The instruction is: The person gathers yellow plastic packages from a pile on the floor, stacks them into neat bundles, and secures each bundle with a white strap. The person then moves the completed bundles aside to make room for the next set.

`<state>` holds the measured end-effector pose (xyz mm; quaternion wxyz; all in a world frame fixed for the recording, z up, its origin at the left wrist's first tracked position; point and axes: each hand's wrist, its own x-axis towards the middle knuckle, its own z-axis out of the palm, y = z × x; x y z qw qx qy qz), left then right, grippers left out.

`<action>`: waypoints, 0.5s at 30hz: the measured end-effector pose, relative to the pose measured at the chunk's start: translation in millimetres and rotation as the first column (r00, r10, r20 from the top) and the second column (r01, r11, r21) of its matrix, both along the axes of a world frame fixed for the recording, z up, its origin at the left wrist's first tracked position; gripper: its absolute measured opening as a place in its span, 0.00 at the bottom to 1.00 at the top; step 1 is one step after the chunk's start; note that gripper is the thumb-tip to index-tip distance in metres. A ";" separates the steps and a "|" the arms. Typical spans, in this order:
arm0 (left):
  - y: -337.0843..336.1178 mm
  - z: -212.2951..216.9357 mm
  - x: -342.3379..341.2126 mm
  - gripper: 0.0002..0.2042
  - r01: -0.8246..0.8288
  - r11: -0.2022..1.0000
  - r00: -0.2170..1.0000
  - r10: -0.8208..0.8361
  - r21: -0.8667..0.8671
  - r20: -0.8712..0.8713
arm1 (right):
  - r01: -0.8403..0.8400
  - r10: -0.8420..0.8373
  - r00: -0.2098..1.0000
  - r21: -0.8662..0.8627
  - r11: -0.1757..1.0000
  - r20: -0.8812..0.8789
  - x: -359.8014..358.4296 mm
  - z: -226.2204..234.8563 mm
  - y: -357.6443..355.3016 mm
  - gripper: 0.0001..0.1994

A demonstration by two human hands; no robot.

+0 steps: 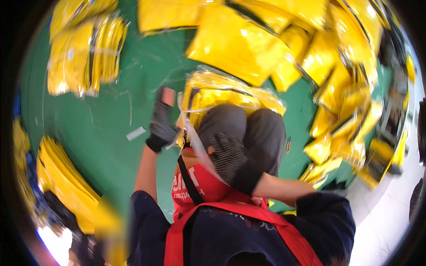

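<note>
Against my knees stands a bundle of folded yellow plastic pieces (230, 92), glossy and wrapped in clear film. A translucent white strap (193, 135) runs from the bundle's left side down toward my lap. My right hand (228, 159), in a dark striped glove, is closed on the strap's lower part over my thigh; its grip is partly hidden. My left hand (163, 119), gloved too, is beside the bundle's left edge with fingers stretched out and thumb toward the strap. A pinkish patch shows at its fingertips; blur hides what it is.
More yellow folded pieces (239, 40) spread over the green floor (106, 133) ahead and to the right. Tied yellow stacks (84, 57) lie at far left, another yellow stack (66, 181) at near left. A small white strip (136, 133) rests left of my left hand.
</note>
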<state>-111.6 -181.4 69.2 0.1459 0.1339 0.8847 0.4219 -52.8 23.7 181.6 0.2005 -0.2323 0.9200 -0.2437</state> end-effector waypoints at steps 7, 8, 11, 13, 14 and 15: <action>-13.5 62.6 -5.9 0.11 0.338 0.857 0.941 -0.301 -0.389 0.153 | 0.128 -0.112 0.991 -0.339 0.932 0.066 -45.9 -15.4 80.1 0.08; -5.4 59.6 -7.5 0.11 0.226 0.903 0.967 -0.252 -0.366 -0.024 | 0.290 -0.274 0.956 -0.228 0.929 0.102 -41.5 -25.6 109.7 0.09; 69.7 48.9 -9.0 0.10 0.167 0.967 0.953 -0.208 -0.192 -0.222 | 0.577 -0.562 0.813 0.077 0.813 -0.149 22.3 -76.9 177.5 0.25; 128.6 33.9 -6.9 0.17 0.487 0.853 0.777 -0.522 -0.190 -0.352 | 0.546 -0.529 0.800 -0.021 0.837 -0.283 53.8 -102.5 167.5 0.39; 151.0 13.5 -4.3 0.25 0.530 0.826 0.728 -0.559 -0.192 -0.397 | 0.550 -0.528 0.778 -0.036 0.834 -0.339 61.3 -117.1 160.8 0.47; 170.8 6.0 2.6 0.34 0.479 0.826 0.672 -0.563 -0.298 -0.481 | 0.570 -0.572 0.714 -0.139 0.810 -0.404 65.1 -130.8 157.7 0.47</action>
